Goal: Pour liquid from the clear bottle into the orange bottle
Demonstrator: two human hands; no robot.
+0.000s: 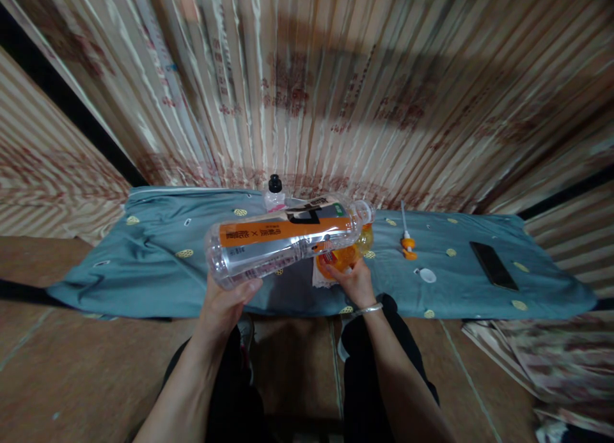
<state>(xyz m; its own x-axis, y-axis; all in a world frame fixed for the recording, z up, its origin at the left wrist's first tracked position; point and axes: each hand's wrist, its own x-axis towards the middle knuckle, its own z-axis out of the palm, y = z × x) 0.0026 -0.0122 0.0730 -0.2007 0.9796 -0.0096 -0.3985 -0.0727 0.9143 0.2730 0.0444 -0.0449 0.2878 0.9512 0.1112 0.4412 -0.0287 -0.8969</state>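
Blue cloth point(158, 270), clear bottle point(283, 241) lying sideways, mouth right, left hand point(225, 302) underneath

A black phone point(494, 265) lies near the right end of the blue-grey cloth point(158, 264). An orange-and-white pump tube point(407, 240) and a white cap point(426, 275) lie right of centre. A black-capped bottle point(275, 194) stands at the far edge.

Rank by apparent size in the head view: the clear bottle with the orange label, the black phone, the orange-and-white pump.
1. Clear bottle, clearly largest, though lifted nearer the camera in the left hand.
2. Black phone.
3. Orange-and-white pump, slimmer than the phone.
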